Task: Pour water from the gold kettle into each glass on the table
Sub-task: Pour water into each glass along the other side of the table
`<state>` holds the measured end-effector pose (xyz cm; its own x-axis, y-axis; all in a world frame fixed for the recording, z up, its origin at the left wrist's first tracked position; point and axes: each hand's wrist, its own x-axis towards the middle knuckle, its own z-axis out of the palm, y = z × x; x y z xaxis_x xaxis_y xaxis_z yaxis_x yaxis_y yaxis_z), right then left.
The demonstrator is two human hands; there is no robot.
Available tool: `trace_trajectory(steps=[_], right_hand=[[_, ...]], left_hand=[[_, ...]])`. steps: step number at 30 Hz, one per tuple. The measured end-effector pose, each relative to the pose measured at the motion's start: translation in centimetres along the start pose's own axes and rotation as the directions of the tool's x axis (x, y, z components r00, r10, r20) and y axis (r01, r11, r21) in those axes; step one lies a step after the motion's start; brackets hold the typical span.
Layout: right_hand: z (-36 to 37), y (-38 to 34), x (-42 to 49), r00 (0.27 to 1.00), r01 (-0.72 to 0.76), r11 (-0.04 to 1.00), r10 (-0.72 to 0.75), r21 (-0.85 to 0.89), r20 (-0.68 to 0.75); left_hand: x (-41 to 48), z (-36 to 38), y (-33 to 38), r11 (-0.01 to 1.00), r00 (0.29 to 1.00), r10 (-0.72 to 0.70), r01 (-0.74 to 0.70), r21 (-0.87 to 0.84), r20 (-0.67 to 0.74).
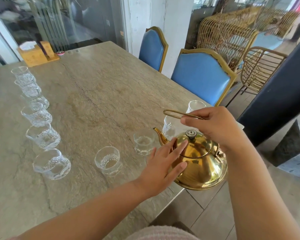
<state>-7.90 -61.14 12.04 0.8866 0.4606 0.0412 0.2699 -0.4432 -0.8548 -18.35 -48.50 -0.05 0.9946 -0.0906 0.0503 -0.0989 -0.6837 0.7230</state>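
**Gold kettle (pixel 201 163) at near right corner of table (pixel 97 87), both hands on it**

Kettle: upright, lid on, knob (pixel 191 134) on top, spout (pixel 160 135) pointing left. The base overlaps the table edge. Cannot tell whether it rests on the top or is held just clear.

Right hand (pixel 213 126): fingers curled round the thin wire handle (pixel 178 113), which stands raised above the lid.

Left hand (pixel 163 163): fingers straight and spread, fingertips laid against the kettle's left shoulder near the lid rim. Nothing grasped.

Glasses, all upright:
- Left row (pixel 42 135): six glasses down the left side of the table, far to near.
- Front glass (pixel 108 161): near the front edge, between the left row and the kettle.
- Spout glass (pixel 144 141): just beside the spout, a little left of its tip.
- Hidden glass (pixel 169 127): behind the kettle, partly covered by the right hand.
- Far glass (pixel 195 105): at the right edge, behind the handle.

Fill levels cannot be read through the textured glass.

Elsewhere: wooden tissue box (pixel 35 52) at the far left corner, two blue chairs (pixel 199 75) along the right side, rattan chairs (pixel 260 66) beyond them.
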Motion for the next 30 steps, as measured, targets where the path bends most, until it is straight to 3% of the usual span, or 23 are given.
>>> trace_trajectory(steps=[6,14,30], right_hand=[[-2.2,1.2,-0.1,0.999,-0.032,0.997,0.032,0.074,-0.009],[-6.5,3.4,1.8,0.996,-0.018,0.995,0.010,0.103,0.084],[-12.4,7.6,6.9,0.964,0.088,0.996,-0.093,0.031,0.249]], left_hand=[[1.0,1.2,0.8,0.999,0.998,0.035,-0.033,0.035,-0.048],[4.4,3.6,3.2,0.999,0.999,0.001,0.001,0.044,-0.047],[10.9,8.1,7.1,0.986,0.988,-0.125,0.134,0.097,-0.095]])
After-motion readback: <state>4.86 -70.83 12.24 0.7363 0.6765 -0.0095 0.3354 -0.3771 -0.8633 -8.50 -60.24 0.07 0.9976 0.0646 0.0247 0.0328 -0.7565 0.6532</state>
